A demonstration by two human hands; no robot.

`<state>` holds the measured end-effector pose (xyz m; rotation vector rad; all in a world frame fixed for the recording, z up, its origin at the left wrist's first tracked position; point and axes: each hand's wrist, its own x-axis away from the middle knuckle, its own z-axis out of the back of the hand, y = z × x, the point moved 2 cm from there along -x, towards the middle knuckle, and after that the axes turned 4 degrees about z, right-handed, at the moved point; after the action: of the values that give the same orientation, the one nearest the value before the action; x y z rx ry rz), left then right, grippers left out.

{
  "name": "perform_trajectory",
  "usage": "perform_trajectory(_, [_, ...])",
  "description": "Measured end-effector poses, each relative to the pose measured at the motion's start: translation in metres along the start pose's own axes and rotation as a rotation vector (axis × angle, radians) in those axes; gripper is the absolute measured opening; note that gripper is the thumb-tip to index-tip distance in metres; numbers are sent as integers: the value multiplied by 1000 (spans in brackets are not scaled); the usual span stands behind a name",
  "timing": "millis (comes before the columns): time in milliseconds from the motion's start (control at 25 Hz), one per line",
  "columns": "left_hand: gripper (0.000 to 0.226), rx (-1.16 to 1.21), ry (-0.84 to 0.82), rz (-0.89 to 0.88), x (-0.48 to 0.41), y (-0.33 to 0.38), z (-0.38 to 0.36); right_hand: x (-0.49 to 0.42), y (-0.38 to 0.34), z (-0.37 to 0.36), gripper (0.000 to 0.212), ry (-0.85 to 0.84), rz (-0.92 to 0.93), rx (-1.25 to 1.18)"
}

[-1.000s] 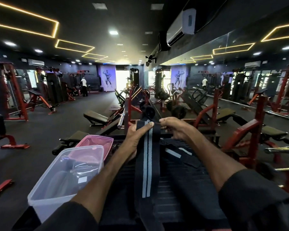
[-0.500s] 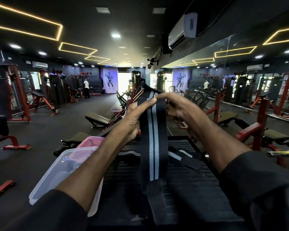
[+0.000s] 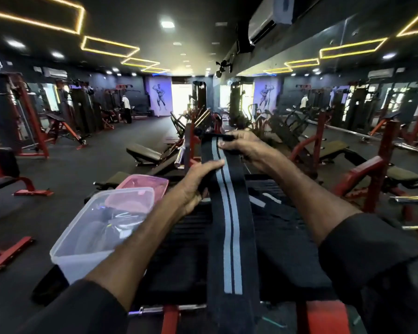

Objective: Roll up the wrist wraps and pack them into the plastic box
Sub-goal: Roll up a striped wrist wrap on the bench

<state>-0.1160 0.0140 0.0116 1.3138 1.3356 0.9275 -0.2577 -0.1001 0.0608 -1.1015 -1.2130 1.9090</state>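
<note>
Both hands are on the same wrist wrap (image 3: 227,213), the black one with two grey stripes. The right hand (image 3: 245,148) pinches the wrap's far end up at 12 o'clock, fingers curled over the top edge. The left hand (image 3: 197,183) sits just below it toward 7 o'clock, gripping the wrap's left edge with its thumb laid across the fabric near the stripes. So neither hand is free, and the strip is pulled fairly flat between them.

From the left hand the wrap runs straight down to 6 o'clock, over the dark bench pad (image 3: 179,249) and out of the bottom of the shot. It isn't rolled at all.

A second wrap (image 3: 263,201) lies flat on the pad at about 4 o'clock from the left hand, partly under the right forearm.

The clear plastic box (image 3: 65,251) is at 8 o'clock, on the pad's left edge, with no lid on. There's something inside, but I can't make out what. A pink lid (image 3: 143,186) is at the box's far end, and I can't tell whether it's touching or overlapping.

Red and black gym machines are all around, plus a person (image 3: 126,107) way off at 11 o'clock.
</note>
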Motion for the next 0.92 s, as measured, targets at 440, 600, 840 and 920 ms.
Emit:
perform_trajectory(440, [27,-114,71,297,-37,-122,50,24,153,-23,15,179,16,99])
perform_trajectory(600, [39,5,145,292,-59,-133,64,29,187,-22,23,262,31,234])
perform_trajectory(840, [39,-252,228,171,-75,-147,60,33,201,-25,12,260,126,354])
perform_trajectory(920, [36,-342,234,80,-78,-152,64,35,200,-25,14,243,154,385])
